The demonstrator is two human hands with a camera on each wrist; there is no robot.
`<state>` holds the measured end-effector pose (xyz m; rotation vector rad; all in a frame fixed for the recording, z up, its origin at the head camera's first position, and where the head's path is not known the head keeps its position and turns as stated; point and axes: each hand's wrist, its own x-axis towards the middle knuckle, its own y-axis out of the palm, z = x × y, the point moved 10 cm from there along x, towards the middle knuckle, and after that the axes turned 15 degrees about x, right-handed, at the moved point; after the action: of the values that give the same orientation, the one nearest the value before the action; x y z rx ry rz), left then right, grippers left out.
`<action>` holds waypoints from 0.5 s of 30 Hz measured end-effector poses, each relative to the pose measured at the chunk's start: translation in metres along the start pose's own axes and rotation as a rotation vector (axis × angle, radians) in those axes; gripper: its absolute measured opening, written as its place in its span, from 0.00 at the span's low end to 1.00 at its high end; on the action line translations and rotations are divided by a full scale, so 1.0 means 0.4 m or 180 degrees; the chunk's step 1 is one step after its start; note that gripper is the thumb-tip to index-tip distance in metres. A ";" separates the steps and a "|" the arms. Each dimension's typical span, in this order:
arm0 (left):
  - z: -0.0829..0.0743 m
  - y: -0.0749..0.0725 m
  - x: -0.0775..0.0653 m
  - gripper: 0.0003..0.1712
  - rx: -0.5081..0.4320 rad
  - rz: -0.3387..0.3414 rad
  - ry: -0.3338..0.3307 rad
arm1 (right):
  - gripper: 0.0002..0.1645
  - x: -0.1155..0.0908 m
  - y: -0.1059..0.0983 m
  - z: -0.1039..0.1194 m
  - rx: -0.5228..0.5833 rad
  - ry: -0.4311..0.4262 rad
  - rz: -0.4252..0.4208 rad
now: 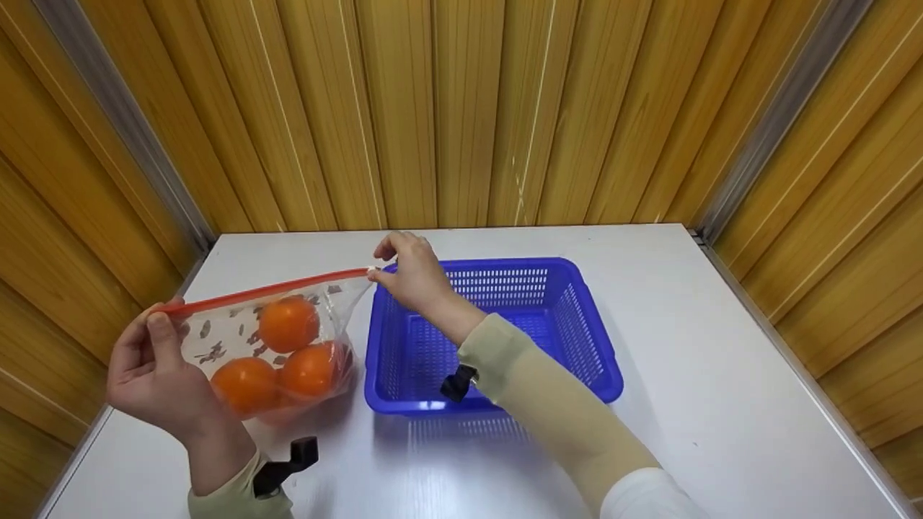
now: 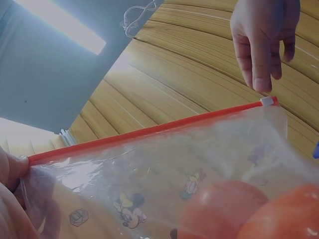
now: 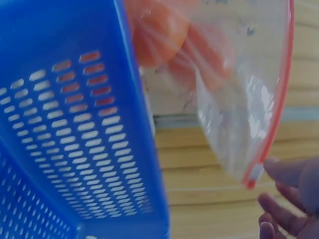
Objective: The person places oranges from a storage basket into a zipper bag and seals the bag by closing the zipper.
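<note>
A clear slider zip bag (image 1: 227, 328) with a red zip strip (image 2: 149, 132) and printed cartoon figures hangs at the left of the head view, with three oranges (image 1: 288, 324) inside. My left hand (image 1: 162, 375) pinches its upper left corner between thumb and fingers. The strip runs straight and slopes up to the right, and the white slider (image 2: 267, 101) sits at its far end. Right at that slider are the fingertips of my right hand (image 1: 418, 277). Its thumb and fingers are spread apart and relaxed, not closed around the bag in the right wrist view.
A blue perforated plastic basket (image 1: 606, 360) stands on the white table (image 1: 721, 404), right of the bag and beneath my right forearm. Wood-patterned panels (image 1: 461, 108) enclose the table at the back and sides.
</note>
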<state>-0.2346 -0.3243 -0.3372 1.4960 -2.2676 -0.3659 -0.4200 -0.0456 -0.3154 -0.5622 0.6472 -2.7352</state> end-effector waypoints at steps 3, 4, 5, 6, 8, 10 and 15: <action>-0.002 0.002 -0.004 0.19 0.0005 0.0018 -0.0030 | 0.08 -0.028 0.029 0.034 0.0088 0.0145 0.0278; -0.003 0.004 -0.005 0.19 0.0003 0.0030 -0.0034 | 0.07 -0.039 0.046 0.043 0.0167 0.0232 0.0456; -0.006 0.005 -0.007 0.19 0.0037 0.0042 -0.0023 | 0.08 -0.051 0.066 0.051 0.0241 0.0332 0.0663; -0.008 0.007 -0.009 0.19 0.0097 0.0061 -0.0018 | 0.08 -0.064 0.088 0.059 0.0335 0.0427 0.0883; -0.014 0.012 -0.014 0.19 0.0231 0.0130 0.0000 | 0.10 -0.095 0.132 0.069 0.0472 0.0625 0.1298; -0.022 0.020 -0.021 0.19 0.0380 0.0247 0.0028 | 0.14 -0.126 0.170 0.077 0.0666 0.0805 0.1615; -0.050 0.048 -0.051 0.18 0.0723 0.0638 0.0122 | 0.24 -0.177 0.223 0.099 0.1180 0.1057 0.1922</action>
<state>-0.2341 -0.2978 -0.3151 1.3472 -2.4670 -0.0217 -0.3248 -0.1126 -0.3467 0.1615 0.2911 -2.2860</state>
